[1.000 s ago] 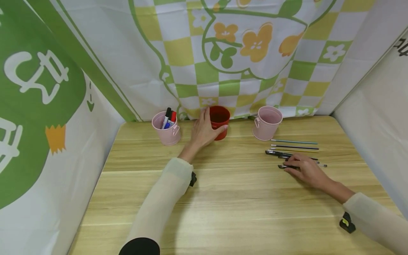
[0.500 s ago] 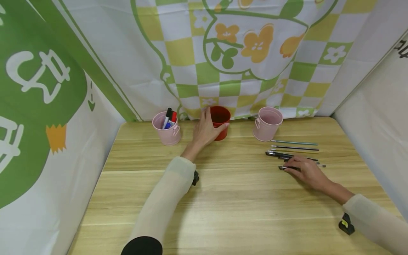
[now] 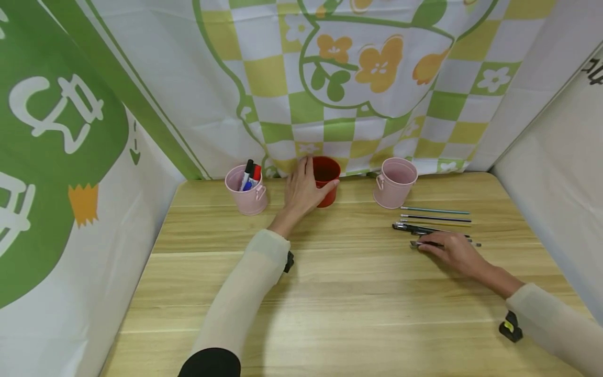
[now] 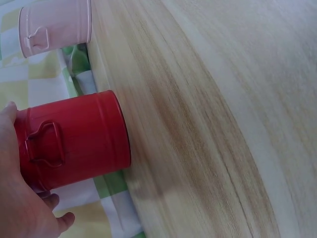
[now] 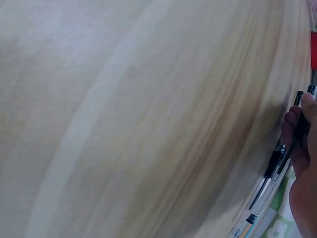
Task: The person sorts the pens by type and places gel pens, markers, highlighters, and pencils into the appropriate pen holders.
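Observation:
My left hand (image 3: 301,192) grips a small red bucket (image 3: 331,197) at the back of the table, fingers at its far left side and thumb across its front. In the left wrist view the red bucket (image 4: 81,141) shows its wire handle, with the hand at its rim. On the right side, my right hand (image 3: 454,252) pinches a black-capped pen (image 3: 415,244) between thumb and fingers, close over the table. Other black pens (image 3: 409,227) lie just beyond it, partly hidden by the hand. The right wrist view shows the held pen (image 5: 302,125) at the frame's edge.
A pink bucket (image 3: 249,203) holding several markers (image 3: 249,177) stands left of the red one. Another pink bucket (image 3: 393,192) stands to the right. In front of it lie several thin pencils (image 3: 438,211) side by side. A patterned cloth (image 3: 339,125) hangs behind the table.
The right hand, with the pen pinched in it, has shifted very slightly away from me toward the other pens. The left hand stays on the red bucket.

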### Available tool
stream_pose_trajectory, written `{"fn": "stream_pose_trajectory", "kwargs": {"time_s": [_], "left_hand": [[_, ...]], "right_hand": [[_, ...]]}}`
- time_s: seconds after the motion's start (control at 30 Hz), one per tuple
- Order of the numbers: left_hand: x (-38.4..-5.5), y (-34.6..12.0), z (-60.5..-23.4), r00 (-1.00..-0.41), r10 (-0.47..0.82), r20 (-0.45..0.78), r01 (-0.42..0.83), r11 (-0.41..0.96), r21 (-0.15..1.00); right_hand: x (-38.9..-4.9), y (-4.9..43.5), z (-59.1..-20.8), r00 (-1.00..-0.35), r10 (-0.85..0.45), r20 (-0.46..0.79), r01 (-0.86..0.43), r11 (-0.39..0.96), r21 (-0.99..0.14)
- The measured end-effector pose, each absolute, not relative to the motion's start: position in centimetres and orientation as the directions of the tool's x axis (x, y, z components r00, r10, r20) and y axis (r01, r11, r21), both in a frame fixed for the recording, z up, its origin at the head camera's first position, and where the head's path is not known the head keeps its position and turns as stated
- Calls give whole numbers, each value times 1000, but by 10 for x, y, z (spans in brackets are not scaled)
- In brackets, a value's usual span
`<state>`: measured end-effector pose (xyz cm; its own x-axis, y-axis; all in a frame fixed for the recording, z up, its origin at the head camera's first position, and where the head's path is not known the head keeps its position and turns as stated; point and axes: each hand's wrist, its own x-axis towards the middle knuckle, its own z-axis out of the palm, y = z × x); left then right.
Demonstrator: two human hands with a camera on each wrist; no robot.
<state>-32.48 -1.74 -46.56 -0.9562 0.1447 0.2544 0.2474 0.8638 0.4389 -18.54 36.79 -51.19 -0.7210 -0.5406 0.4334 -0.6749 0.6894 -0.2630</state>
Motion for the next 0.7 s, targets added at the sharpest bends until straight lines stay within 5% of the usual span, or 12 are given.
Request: {"fn": "stream_pose_trajectory", "kwargs": {"time_s": [0.33,0.7], "left_hand": [[-326,-17,-464,-959,147,243,234,894,383],[-326,-16,-465,-961,151,233,236,886,399]], "right_hand": [[-192,358,-500,-766,-508,395,-636,688,-349],[-202,343,-483,-743,-490,457,-660,653,-371]]}}
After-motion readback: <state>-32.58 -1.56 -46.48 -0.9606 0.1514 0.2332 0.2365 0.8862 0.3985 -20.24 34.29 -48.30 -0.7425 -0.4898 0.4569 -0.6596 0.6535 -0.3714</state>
